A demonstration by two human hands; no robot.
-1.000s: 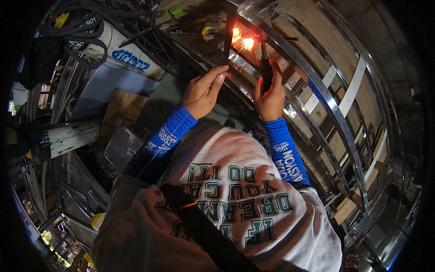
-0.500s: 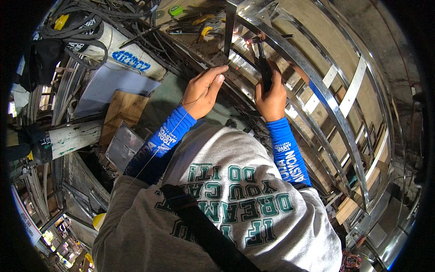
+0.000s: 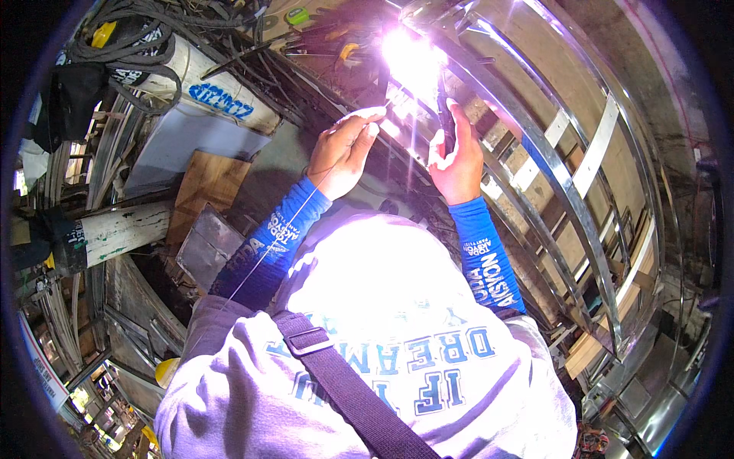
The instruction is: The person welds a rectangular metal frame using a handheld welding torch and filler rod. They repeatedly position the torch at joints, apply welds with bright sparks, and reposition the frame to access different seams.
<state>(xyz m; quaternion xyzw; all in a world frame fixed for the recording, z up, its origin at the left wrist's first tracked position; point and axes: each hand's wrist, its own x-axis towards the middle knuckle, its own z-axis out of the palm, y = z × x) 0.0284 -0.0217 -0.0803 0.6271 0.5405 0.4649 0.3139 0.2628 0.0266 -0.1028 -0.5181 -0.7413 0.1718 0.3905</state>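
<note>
Metal bars (image 3: 564,181), open room between, edge the right hand (image 3: 460,167) curled round a torch (image 3: 446,121), while the left hand (image 3: 340,155) pinches a thin rod (image 3: 295,215), lettering (image 3: 490,280) marking both blue sleeves (image 3: 468,219).

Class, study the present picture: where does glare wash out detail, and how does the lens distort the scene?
Head view: white-violet glare hides the tip of the torch in the right hand; head view: the shirt is bleached, its upper lettering largely lost; head view: the metal frame looks bowed, and the picture's corners are black.
</note>
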